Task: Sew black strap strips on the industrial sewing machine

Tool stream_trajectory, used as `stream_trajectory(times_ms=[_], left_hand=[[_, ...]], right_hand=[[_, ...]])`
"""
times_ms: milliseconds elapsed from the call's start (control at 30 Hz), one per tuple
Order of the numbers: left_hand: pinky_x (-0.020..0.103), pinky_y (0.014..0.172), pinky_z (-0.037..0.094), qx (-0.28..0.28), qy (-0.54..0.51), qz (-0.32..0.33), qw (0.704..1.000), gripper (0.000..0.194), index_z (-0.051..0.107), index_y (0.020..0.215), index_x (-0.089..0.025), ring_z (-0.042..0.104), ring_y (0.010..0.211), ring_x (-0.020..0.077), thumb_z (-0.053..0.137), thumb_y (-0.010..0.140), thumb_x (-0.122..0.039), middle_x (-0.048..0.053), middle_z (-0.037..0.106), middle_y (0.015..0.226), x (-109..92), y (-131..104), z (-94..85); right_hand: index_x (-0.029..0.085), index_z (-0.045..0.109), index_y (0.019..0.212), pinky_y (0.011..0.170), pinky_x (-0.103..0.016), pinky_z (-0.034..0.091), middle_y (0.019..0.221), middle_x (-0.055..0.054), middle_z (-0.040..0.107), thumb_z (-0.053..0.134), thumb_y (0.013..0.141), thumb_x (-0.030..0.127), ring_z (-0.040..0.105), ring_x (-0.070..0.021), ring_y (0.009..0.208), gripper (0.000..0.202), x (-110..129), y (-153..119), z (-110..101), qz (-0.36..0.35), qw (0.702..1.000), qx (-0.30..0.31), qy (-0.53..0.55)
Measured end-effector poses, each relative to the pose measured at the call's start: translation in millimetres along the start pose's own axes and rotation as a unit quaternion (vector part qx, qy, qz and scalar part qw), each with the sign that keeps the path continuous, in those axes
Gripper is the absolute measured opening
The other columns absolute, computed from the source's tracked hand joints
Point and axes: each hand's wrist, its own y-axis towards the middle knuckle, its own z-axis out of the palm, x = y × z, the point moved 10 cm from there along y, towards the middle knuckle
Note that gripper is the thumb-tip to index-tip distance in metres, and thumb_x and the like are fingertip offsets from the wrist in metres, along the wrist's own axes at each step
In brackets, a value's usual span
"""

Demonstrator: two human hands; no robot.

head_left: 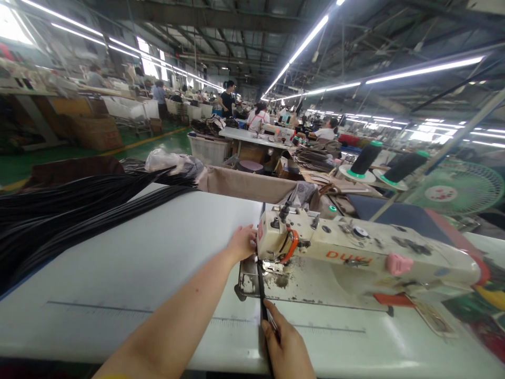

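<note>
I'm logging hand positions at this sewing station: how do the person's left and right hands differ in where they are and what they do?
The left hand reaches far forward beside the sewing machine head, while the right hand stays near the table edge. The right hand pinches the black strip; what the left hand touches cannot be made out. Both are bare.

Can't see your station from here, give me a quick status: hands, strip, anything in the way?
Left hand at the sewing machine head, behind the needle. Right hand pinching the black strip near the table edge. Strip runs straight under the foot. Nothing across it.

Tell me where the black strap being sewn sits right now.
The black strap runs under the sewing machine head, centre of the head view, between the left hand and right hand.
</note>
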Motion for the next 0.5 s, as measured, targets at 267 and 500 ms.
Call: stream_trajectory(times_ms=[267,500], left_hand=[[0.060,0.125,0.018,-0.004,-0.037,-0.002,0.999,0.029,0.080,0.106,-0.029,0.050,0.141,0.0325,0.066,0.083,-0.016,0.005,0.069,0.136,0.2,-1.6,-1.6],[0.052,0.123,0.030,-0.026,-0.074,-0.004,0.997,0.023,0.080,0.094,-0.025,0.057,0.132,0.0304,0.068,0.077,-0.014,0.005,0.075,0.123,2.5,-2.9,-5.4]], right_hand=[[0.021,0.060,0.145,0.108,-0.037,0.051,0.137,-0.009,0.068,0.049,0.098,0.040,0.064,-0.0283,0.128,0.052,-1.9,0.6,-0.8,0.009,1.000,-0.016,-0.004],[0.020,0.059,0.145,0.111,-0.039,0.048,0.137,-0.010,0.068,0.046,0.099,0.038,0.063,-0.0278,0.129,0.052,1.1,3.9,-1.6,0.021,0.999,-0.025,-0.007]])
